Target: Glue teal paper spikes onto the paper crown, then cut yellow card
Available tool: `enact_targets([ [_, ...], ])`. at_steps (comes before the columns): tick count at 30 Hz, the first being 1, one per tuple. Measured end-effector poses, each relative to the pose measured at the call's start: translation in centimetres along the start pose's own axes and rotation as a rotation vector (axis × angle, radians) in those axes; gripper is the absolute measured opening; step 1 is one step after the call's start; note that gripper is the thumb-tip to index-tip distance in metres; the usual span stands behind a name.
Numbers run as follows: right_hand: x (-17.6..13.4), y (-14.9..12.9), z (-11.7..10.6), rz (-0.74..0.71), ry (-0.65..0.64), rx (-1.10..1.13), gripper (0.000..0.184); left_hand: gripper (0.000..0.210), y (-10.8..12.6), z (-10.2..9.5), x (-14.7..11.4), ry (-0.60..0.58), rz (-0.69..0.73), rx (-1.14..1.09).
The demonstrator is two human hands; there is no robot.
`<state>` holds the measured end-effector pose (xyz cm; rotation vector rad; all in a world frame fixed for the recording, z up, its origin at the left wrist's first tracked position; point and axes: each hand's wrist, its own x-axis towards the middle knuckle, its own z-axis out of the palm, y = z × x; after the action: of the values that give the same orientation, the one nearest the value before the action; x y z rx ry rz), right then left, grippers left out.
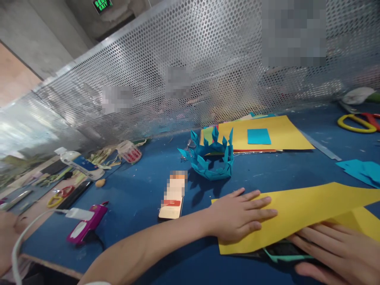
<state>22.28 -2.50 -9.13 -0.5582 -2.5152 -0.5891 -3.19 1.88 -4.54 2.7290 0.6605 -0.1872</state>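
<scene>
My left hand lies flat, fingers spread, pressing down the left part of a folded yellow paper sheet on the blue table. My right hand rests at the sheet's lower right edge, fingers on the paper near the fold, over a dark phone in a teal case that sticks out from under the sheet. Just beyond my left hand stands a blue folded-paper crown.
A small card-like box lies left of my left hand. Yellow and blue sheets are stacked at the back, blue scraps and yellow-handled scissors at right. A magenta device with cable, a bottle and another person's hand are at left. A perforated metal screen walls the far edge.
</scene>
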Motion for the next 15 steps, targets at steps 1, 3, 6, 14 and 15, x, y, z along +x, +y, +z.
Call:
enact_targets([
  [1, -0.16, 0.00, 0.08, 0.003, 0.007, 0.006, 0.032, 0.049, 0.02, 0.01, -0.04, 0.000, -0.001, 0.001],
  [3, -0.47, -0.07, 0.25, 0.009, 0.004, 0.018, 0.033, 0.049, 0.03, -0.02, -0.08, -0.004, -0.005, 0.005],
  [6, -0.75, -0.16, 0.46, 0.015, 0.001, 0.026, 0.035, 0.050, -0.03, -0.06, -0.05, -0.009, -0.003, 0.008],
  [14, -0.36, 0.14, 0.16, -0.010, -0.016, 0.020, 0.034, 0.050, -0.23, 0.20, -0.02, 0.005, 0.010, 0.016],
  [15, -0.28, 0.19, 0.07, -0.017, -0.021, 0.014, 0.034, 0.050, -0.23, 0.21, -0.03, 0.005, 0.007, 0.013],
])
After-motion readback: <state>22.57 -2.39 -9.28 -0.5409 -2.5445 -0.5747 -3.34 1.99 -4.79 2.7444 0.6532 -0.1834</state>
